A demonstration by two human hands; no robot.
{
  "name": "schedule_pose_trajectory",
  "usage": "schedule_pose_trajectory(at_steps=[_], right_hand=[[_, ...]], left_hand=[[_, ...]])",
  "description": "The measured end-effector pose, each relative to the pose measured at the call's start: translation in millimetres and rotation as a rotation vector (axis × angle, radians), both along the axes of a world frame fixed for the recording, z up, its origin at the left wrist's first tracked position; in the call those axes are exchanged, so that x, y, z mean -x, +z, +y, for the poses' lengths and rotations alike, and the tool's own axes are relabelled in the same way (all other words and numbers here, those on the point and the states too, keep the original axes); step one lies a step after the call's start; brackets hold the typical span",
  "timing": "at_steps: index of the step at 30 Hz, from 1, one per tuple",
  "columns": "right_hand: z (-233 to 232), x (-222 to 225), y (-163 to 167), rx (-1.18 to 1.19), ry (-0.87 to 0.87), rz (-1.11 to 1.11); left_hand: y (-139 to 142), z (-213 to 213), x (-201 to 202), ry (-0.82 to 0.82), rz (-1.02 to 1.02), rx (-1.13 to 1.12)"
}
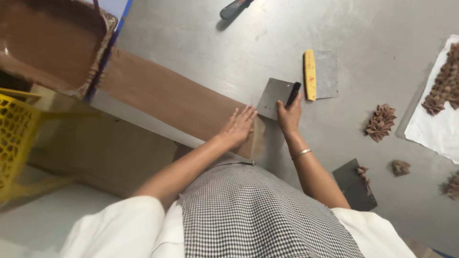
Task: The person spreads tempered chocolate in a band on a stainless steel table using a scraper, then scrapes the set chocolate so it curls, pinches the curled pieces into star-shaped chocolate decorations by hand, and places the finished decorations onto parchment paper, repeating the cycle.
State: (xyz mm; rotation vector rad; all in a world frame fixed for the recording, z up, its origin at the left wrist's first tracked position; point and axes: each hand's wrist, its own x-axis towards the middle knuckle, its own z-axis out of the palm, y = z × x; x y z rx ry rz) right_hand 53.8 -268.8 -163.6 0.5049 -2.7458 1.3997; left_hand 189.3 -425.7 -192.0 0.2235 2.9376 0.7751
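My left hand point(237, 126) lies flat, fingers apart, on the near end of a long strip of spread chocolate point(162, 95) on the steel table point(373, 28). My right hand point(289, 116) grips the black handle of a metal scraper point(273, 97), whose blade rests at the end of the strip. A thin bracelet circles my right wrist.
A second scraper with a yellow handle point(311, 75) lies just beyond. A dark scraper point(354, 185) with chocolate bits sits near my right elbow. Chocolate flower shapes point(381, 122) and a white sheet point(437, 119) holding more lie right. A chocolate tub point(48, 43) and yellow basket point(16, 129) stand left.
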Motion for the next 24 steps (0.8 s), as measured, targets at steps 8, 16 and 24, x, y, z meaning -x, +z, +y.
schedule_pose_trajectory(at_steps=[8, 16, 24], right_hand=[[-45, -8, 9, -0.110, -0.055, -0.031], [-172, -20, 19, -0.118, 0.014, 0.007], [-357, -47, 52, -0.088, 0.121, 0.007]], left_hand=[[3, -29, 0, -0.031, 0.021, 0.059], [7, -134, -9, 0.029, 0.222, 0.239], [20, -291, -47, 0.135, 0.252, 0.466]])
